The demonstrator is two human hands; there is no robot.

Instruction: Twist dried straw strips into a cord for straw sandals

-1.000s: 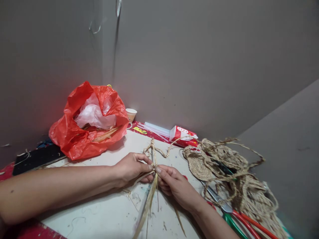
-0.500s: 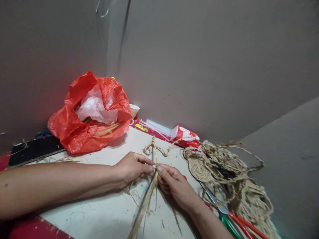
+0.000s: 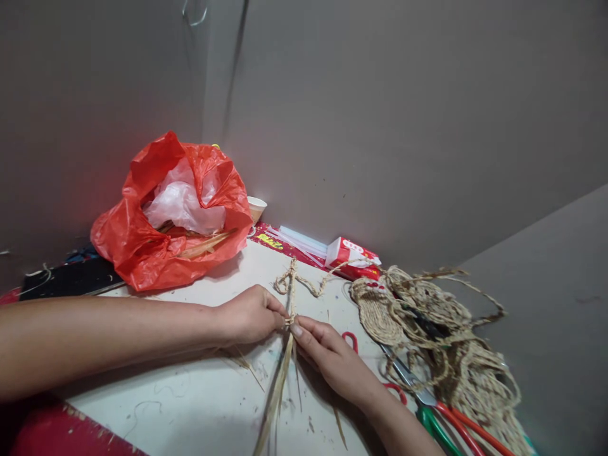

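Note:
A braided straw cord (image 3: 292,292) lies up the white board, and its lower end is pinched between both hands. My left hand (image 3: 254,315) grips the cord from the left, thumb and fingers closed. My right hand (image 3: 325,348) pinches the same spot from the right. Below the fingers, long flat straw strands (image 3: 275,396) hang loose toward the bottom edge. The cord's far end loops and runs right to a heap of coiled braid (image 3: 422,316). The exact hold of the fingertips is partly hidden.
An open red plastic bag (image 3: 175,266) with straw inside stands at the back left, near a paper cup (image 3: 257,208). Scissors (image 3: 427,399) with red and green handles lie at right. A red tissue pack (image 3: 351,259) sits by the wall.
Both hands have shifted slightly left, the left one also a little upward. The loose strands swung slightly right at the bottom. More of a red scissor-like handle shows beside the right hand.

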